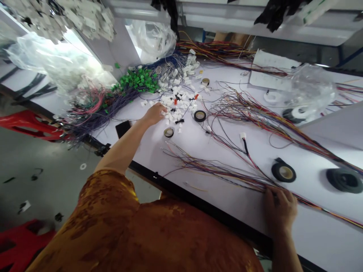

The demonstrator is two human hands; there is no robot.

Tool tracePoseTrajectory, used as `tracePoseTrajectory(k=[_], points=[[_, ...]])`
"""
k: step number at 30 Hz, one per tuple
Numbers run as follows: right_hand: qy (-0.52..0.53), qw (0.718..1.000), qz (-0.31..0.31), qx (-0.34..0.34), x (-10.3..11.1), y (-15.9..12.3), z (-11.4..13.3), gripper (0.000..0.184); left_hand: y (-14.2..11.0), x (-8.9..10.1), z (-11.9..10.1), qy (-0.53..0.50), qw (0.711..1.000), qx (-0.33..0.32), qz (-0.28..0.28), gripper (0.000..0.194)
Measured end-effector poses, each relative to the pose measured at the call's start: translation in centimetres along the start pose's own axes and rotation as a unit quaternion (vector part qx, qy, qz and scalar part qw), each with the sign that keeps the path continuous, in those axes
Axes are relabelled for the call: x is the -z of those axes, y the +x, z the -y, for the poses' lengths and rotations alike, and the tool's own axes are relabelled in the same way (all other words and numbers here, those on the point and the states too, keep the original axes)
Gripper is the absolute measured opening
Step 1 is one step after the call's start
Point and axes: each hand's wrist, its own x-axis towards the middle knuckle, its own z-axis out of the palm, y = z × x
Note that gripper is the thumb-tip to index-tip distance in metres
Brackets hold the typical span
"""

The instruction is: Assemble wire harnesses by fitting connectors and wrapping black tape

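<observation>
My left hand (155, 114) is at the left edge of a pile of small white plastic connectors (177, 104). Its fingers are drawn together, with a white connector at the tips. Over on the right, my right hand (280, 209) is closed around a bundle of thin coloured wires (227, 174) lying along the front of the table. The loose wire ends fan out towards the left. One branch, with a white plug (243, 135) and black wrapping, lies above the bundle. Part of the bundle is hidden under my right hand.
Rolls of black tape (283, 172) lie around the wires, with a smaller tape roll (168, 132) near my left forearm. A second wire bundle (263, 117) crosses behind. Green connectors (138, 80) and purple wires (104, 107) are heaped left. A dark edge (181, 198) borders the table.
</observation>
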Motion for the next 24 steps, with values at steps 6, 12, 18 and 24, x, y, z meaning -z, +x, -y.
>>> tracePoseTrajectory(k=[6, 12, 18, 24], points=[[0.002, 1.000, -0.007, 0.002, -0.1, 0.0, 0.0, 0.020, -0.4, 0.0, -0.8, 0.003, 1.000, 0.005, -0.026, 0.009], [0.010, 1.000, 0.006, -0.012, -0.1, 0.0, 0.4, 0.019, -5.1, 1.3, -3.8, -0.202, 0.974, 0.055, -0.085, 0.021], [0.016, 0.998, 0.025, -0.056, 0.2, 0.0, 0.9, 0.019, -17.5, -0.9, -12.7, -0.424, 0.903, 0.034, 0.051, 0.018], [0.046, 0.996, 0.003, -0.070, 0.3, -0.2, 1.3, 0.020, -24.3, -4.0, -12.9, -0.651, 0.717, 0.243, 0.057, 0.012]])
